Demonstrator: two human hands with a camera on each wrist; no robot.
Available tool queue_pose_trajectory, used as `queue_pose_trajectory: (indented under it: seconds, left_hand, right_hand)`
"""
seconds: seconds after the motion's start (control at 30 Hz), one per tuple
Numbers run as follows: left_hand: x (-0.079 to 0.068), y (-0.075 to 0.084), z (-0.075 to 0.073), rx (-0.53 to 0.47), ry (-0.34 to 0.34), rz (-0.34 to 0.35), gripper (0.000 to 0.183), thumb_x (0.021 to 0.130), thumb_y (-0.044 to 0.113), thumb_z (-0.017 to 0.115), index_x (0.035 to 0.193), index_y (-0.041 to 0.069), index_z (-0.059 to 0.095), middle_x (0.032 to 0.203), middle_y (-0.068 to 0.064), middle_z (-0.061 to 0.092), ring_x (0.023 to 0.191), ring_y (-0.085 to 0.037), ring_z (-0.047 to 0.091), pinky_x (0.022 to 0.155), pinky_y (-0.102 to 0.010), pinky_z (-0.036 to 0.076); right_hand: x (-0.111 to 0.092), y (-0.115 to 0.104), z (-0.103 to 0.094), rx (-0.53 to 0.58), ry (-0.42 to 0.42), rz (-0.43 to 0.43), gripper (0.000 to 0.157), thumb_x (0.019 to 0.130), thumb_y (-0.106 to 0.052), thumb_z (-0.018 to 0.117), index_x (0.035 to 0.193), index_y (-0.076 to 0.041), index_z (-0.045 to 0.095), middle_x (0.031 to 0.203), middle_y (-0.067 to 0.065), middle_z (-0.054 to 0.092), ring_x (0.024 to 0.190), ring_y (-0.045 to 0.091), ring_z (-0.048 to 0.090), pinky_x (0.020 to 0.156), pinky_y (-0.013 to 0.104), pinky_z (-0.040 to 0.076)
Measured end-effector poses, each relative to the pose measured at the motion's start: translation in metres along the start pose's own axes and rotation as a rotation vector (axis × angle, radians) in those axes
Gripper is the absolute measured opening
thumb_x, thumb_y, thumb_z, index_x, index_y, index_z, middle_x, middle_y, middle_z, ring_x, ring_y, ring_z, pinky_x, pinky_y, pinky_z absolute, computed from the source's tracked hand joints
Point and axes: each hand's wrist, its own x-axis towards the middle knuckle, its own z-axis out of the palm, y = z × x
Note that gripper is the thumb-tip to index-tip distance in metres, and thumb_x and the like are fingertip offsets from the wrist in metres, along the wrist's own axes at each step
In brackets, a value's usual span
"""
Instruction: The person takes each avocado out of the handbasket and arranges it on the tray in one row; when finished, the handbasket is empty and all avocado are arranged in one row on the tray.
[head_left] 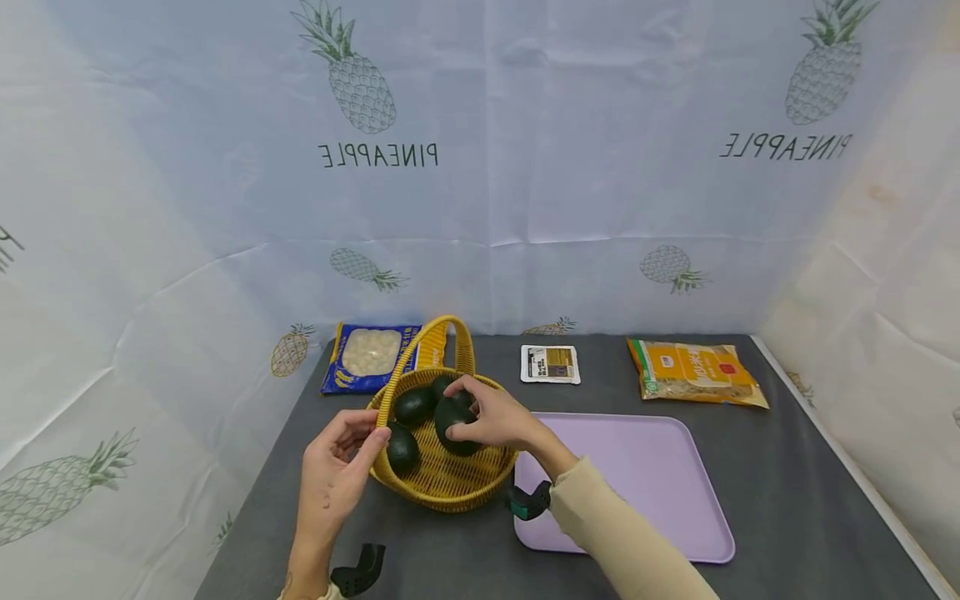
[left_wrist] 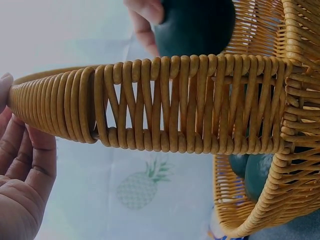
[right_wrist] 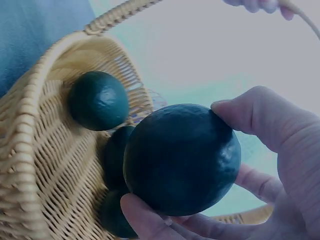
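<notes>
A yellow wicker basket (head_left: 444, 502) with an arched handle (left_wrist: 185, 107) stands on the dark table. My left hand (head_left: 332, 475) pinches the handle on its left side between thumb and fingers. Above the basket, my right hand (head_left: 497, 414) grips a dark green avocado (right_wrist: 175, 160), its thumb on one side and fingers on the other. Three more avocados lie in the basket: one avocado (head_left: 402, 450) at the left, another avocado (head_left: 414, 407) behind it, and a third avocado (head_left: 441, 386) at the back, partly hidden by the held one.
Right of the basket lies a light purple tray (head_left: 622, 475). A blue bag (head_left: 367, 354) is behind the basket, a small white-edged packet (head_left: 550, 364) at the back middle, and an orange bag (head_left: 697, 372) at the back right. A pineapple-print cloth (head_left: 562, 192) hangs behind the table.
</notes>
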Motion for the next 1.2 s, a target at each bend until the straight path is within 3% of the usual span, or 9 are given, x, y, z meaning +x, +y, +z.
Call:
queue_pose_trajectory:
  seconds: [0.13,0.43,0.57,0.9,1.2]
  left_hand:
    - [0.001,0.000,0.000,0.003,0.000,0.000,0.021,0.088,-0.005,0.073,0.107,0.003,0.071,0.092,0.003,0.072,0.081,-0.009,0.070,0.073,-0.019,0.057]
    - [0.000,0.001,0.001,-0.006,-0.001,0.009,0.020,0.089,-0.006,0.073,0.107,0.002,0.071,0.091,0.002,0.073,0.081,-0.009,0.070,0.073,-0.019,0.057]
    - [0.000,0.002,0.001,0.006,-0.008,0.032,0.020,0.089,-0.005,0.072,0.108,0.001,0.070,0.093,0.001,0.073,0.081,-0.006,0.070,0.073,-0.017,0.056]
    - [-0.001,0.001,0.001,0.018,0.015,0.021,0.018,0.089,-0.005,0.073,0.105,0.002,0.071,0.088,0.002,0.072,0.079,-0.008,0.069,0.072,-0.017,0.056]
    - [0.000,0.002,0.001,0.031,0.006,0.028,0.018,0.089,-0.004,0.073,0.106,0.001,0.071,0.089,0.002,0.072,0.080,-0.007,0.069,0.073,-0.016,0.055]
  right_hand:
    - [-0.005,0.001,-0.007,0.057,0.014,0.009,0.055,0.086,-0.028,0.078,0.135,-0.025,0.054,0.119,0.012,0.064,0.098,0.021,0.066,0.066,0.039,0.062]
    - [-0.021,0.006,-0.024,0.093,0.053,0.030,0.055,0.088,-0.029,0.077,0.137,-0.027,0.052,0.108,0.012,0.067,0.088,0.021,0.068,0.070,0.043,0.059]
    - [-0.029,0.010,-0.033,0.128,0.073,0.040,0.055,0.089,-0.028,0.077,0.139,-0.027,0.051,0.113,0.016,0.064,0.088,0.023,0.067,0.071,0.047,0.060]
    - [-0.050,0.021,-0.048,0.212,0.121,0.068,0.056,0.090,-0.027,0.076,0.139,-0.025,0.050,0.115,0.020,0.064,0.095,0.025,0.071,0.068,0.041,0.062]
    - [-0.069,0.032,-0.060,0.226,0.221,0.127,0.059,0.089,-0.024,0.078,0.140,-0.026,0.050,0.117,0.024,0.062,0.094,0.027,0.070,0.068,0.040,0.063]
